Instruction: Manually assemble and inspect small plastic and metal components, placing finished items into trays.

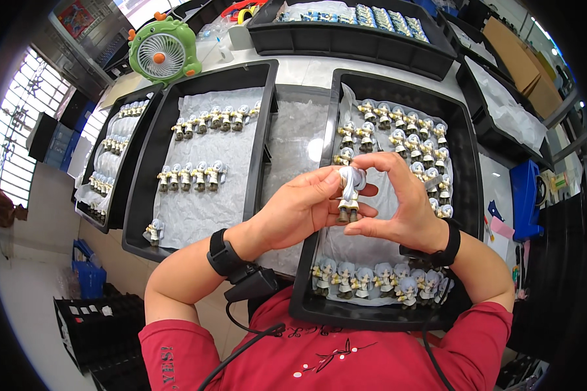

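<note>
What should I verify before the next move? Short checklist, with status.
1. Figurine supported: ok; the left hand holds it, boots downward in the picture.
2. Right hand contact: cannot tell; thumb and index finger are by its boots and head.
3. Figurine's fine finish: cannot tell; too small here.
4. Room in the larger left tray: ok; bare paper liner shows between rows.
5. Near row in the right tray evenly spaced: not ok; crowded toward its right end.
6. Black cable clear of that row: cannot tell.
</note>
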{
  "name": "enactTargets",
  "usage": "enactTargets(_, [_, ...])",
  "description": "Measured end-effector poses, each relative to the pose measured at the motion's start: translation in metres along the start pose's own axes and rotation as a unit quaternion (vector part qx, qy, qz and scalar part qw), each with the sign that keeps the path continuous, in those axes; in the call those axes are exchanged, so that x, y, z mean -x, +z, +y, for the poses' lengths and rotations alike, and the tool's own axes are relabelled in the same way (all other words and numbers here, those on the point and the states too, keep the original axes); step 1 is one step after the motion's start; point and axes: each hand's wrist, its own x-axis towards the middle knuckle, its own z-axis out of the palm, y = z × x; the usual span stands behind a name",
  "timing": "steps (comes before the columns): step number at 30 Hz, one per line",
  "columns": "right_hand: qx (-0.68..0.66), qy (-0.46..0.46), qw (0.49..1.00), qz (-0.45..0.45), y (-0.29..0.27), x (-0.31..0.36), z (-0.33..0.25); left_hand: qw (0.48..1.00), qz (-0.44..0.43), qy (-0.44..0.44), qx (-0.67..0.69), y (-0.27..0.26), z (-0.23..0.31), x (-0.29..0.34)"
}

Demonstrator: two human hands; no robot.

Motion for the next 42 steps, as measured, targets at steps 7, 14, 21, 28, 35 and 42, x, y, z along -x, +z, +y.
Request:
enactTargets(7, [-0.012,0.008,1.000,0.012,0.000,-0.003,-0.005,1.000,-0.002,0.012,0.005,0.001,0.001,0.000])
enactTargets(14, [-0.013,0.003,1.000,0.014,0.001,-0.002,-0.004,1.000,-0.002,0.012,0.000,0.001,0.002,0.000])
enactTargets(21, [-0.014,-0.019,1.000,0.012,0.002,-0.005,-0.001,1.000,-0.012,0.021,-0.007,0.000,0.002,0.002])
enactTargets(28, [-0.002,-0.018,1.000,-0.006,-0.003,-0.006,-0.010,0.997,0.002,0.035,-0.075,0.007,0.012,0.004])
enactTargets(35, [-0.005,0.020,0.999,0.030,-0.009,-0.001,-0.006,0.846,0.186,0.146,-0.478,-0.005,0.084,0.038])
enactTargets(42, [0.001,0.026,0.998,0.051,-0.006,-0.005,-0.002,0.594,0.328,-0.008,-0.735,-0.092,0.099,0.066])
